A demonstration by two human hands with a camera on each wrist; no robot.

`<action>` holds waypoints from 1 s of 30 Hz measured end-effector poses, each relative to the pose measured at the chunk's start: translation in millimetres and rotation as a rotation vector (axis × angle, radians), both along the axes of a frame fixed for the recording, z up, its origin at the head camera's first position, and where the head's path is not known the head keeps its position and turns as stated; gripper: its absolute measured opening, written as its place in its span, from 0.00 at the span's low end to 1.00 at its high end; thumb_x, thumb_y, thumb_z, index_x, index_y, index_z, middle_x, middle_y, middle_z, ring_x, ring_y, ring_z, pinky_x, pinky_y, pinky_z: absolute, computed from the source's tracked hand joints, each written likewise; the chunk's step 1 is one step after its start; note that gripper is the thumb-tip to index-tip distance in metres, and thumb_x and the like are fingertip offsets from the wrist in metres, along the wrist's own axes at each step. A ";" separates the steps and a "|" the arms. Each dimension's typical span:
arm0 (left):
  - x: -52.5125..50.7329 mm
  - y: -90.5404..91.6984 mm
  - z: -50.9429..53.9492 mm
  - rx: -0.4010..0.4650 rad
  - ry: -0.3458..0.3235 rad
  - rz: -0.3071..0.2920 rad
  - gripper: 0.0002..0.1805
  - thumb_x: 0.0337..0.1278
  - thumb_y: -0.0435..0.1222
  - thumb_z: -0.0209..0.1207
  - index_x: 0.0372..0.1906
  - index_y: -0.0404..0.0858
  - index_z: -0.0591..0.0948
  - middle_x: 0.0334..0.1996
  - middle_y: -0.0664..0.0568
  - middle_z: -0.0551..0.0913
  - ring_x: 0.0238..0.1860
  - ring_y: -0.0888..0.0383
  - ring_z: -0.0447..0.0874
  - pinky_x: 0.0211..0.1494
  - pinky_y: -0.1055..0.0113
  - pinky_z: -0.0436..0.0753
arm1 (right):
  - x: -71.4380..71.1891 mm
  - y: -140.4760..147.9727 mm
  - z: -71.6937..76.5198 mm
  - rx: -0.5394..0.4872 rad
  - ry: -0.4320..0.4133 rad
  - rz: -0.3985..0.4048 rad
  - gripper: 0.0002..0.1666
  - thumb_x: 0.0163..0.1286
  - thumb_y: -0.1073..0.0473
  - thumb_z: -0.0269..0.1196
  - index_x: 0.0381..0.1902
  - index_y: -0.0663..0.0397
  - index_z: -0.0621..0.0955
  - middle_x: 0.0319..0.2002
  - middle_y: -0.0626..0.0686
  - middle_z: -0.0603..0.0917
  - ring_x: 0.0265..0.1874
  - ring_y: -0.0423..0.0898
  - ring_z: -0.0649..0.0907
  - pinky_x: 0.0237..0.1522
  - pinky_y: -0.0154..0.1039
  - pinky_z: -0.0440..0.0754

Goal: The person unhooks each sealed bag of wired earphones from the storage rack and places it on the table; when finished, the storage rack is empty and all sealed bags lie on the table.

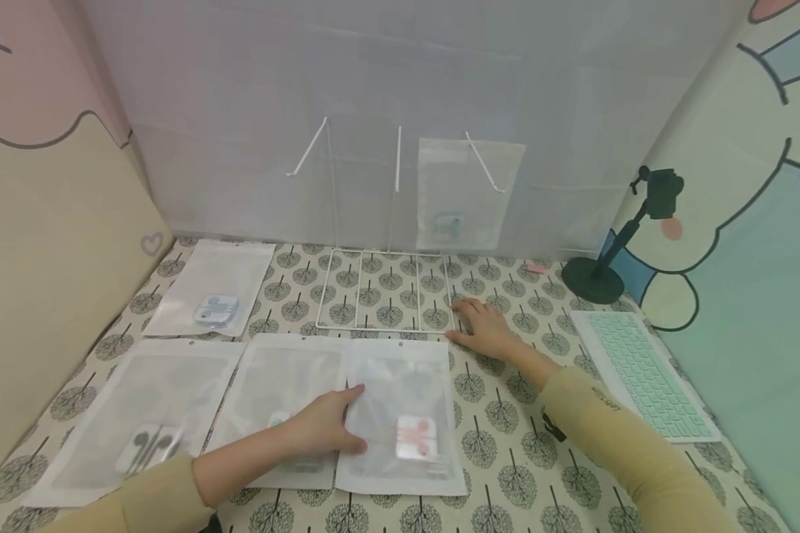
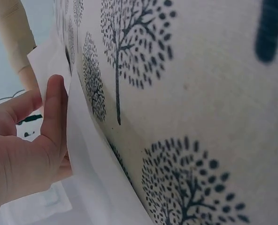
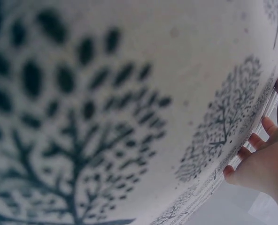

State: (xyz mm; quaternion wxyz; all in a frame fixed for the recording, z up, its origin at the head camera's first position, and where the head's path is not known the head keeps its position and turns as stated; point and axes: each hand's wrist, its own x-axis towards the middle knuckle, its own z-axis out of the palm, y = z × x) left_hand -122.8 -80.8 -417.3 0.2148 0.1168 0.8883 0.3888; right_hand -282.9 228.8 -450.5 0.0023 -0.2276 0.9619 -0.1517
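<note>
My left hand (image 1: 327,426) lies at the left edge of a white, translucent pouch (image 1: 400,385) with pink earphones in a clear case (image 1: 416,437) inside. Its thumb and a finger are spread apart at that edge. In the left wrist view, the fingers (image 2: 54,108) touch the white pouch, whose edge stands slightly off the cloth. At the right front corner of a white wire display rack (image 1: 384,330), my right hand (image 1: 483,329) rests with loosely bent fingers near the base wire. Another earphone pouch (image 1: 470,174) hangs from the rack's right hook.
More earphone pouches lie on the left: one at the back (image 1: 223,270), one in front (image 1: 167,381), and one in the middle (image 1: 293,363) partly under my left arm. On the right are a mint-green keyboard (image 1: 647,370) and a black stand (image 1: 593,277).
</note>
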 end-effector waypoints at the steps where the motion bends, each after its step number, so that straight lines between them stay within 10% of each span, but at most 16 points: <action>1: 0.4 0.1 0.5 -0.006 -0.003 -0.011 0.52 0.31 0.39 0.74 0.67 0.27 0.62 0.63 0.33 0.69 0.65 0.36 0.65 0.68 0.44 0.62 | -0.1 0.0 -0.2 0.001 0.002 0.000 0.38 0.64 0.41 0.60 0.65 0.56 0.67 0.65 0.62 0.66 0.65 0.62 0.65 0.68 0.63 0.51; 5: 0.2 -2.8 6.7 0.007 -0.039 -0.068 0.52 0.36 0.39 0.73 0.69 0.27 0.59 0.57 0.32 0.73 0.55 0.38 0.77 0.62 0.48 0.72 | -0.6 -0.1 -1.0 0.009 0.010 0.003 0.38 0.64 0.40 0.60 0.65 0.56 0.67 0.65 0.62 0.67 0.65 0.62 0.65 0.68 0.63 0.51; 11: -10.0 -11.9 30.6 0.002 -0.081 -0.073 0.50 0.43 0.34 0.70 0.71 0.31 0.56 0.43 0.44 0.77 0.18 0.55 0.81 0.21 0.65 0.82 | -1.1 -0.9 -0.4 0.005 0.010 0.008 0.39 0.64 0.40 0.60 0.65 0.56 0.67 0.65 0.62 0.67 0.64 0.61 0.66 0.68 0.63 0.51; 19: -66.2 -37.6 59.4 -0.134 0.226 -0.048 0.48 0.45 0.38 0.70 0.71 0.35 0.57 0.51 0.39 0.77 0.35 0.56 0.82 0.37 0.65 0.82 | -0.8 -0.7 -1.5 0.007 0.014 0.012 0.38 0.64 0.40 0.60 0.65 0.55 0.67 0.65 0.62 0.66 0.64 0.63 0.66 0.68 0.63 0.51; 30: -162.7 -88.1 24.7 -0.314 0.373 -0.104 0.54 0.45 0.49 0.69 0.74 0.38 0.51 0.70 0.32 0.53 0.70 0.32 0.48 0.65 0.34 0.57 | -0.7 -0.6 -1.8 0.002 0.009 0.011 0.37 0.64 0.40 0.60 0.64 0.55 0.68 0.65 0.62 0.66 0.63 0.64 0.66 0.68 0.63 0.52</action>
